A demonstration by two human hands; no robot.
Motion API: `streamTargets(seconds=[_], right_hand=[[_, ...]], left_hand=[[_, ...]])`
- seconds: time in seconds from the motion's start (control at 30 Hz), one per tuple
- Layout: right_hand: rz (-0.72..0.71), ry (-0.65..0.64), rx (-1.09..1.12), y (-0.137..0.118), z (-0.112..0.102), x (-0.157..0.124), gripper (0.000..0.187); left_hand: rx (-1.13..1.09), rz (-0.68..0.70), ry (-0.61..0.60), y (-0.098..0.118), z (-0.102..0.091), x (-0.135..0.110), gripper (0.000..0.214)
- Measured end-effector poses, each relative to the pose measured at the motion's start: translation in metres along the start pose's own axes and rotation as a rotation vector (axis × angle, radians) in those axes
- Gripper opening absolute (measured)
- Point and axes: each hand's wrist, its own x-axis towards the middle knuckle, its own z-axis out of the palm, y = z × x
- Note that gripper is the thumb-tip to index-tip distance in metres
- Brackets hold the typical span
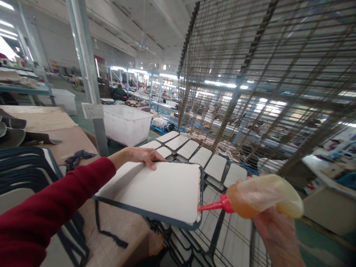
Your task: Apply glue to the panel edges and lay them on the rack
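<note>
My left hand [143, 156] pinches the far edge of a white rectangular panel [155, 189] with rounded corners and a dark blue fabric border, thumb on its upper face. In my right hand [274, 226] is a translucent squeeze bottle [264, 194] of amber liquid, probably glue, lying almost level. Its red nozzle [214, 205] points left, and the tip touches or nearly touches the panel's right edge. A yellowish bead [199, 185] runs along that edge. Under the panel's near side hangs a dark fabric strip [107, 230].
Several similar panels lie on a wire rack [210, 157] ahead, with raised wire grids [264, 74] at the right. Stacked blue-edged panels [27, 170] stand at left on a brown table [116, 218]. Beyond are a metal post [90, 74] and a white bin [126, 124].
</note>
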Motion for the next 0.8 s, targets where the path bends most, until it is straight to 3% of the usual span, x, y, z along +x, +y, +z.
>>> streamTargets(seconds=[0.23,0.4,0.57,0.8], right_hand=[[-0.046,0.073,-0.019,0.002,0.0,0.001,0.061],[-0.07,0.037,-0.01,0.01,-0.01,0.001,0.059],[-0.157,0.015,-0.054,0.017,-0.019,0.0,0.05],[-0.337,0.132,-0.219,0.031,-0.025,-0.002,0.045]], left_hand=[[-0.037,0.014,0.035,-0.008,-0.001,-0.001,0.056],[-0.082,0.017,0.048,-0.014,-0.003,-0.001,0.054],[-0.148,0.004,0.084,-0.018,-0.002,0.0,0.054],[-0.22,0.006,0.154,-0.026,0.001,0.003,0.047]])
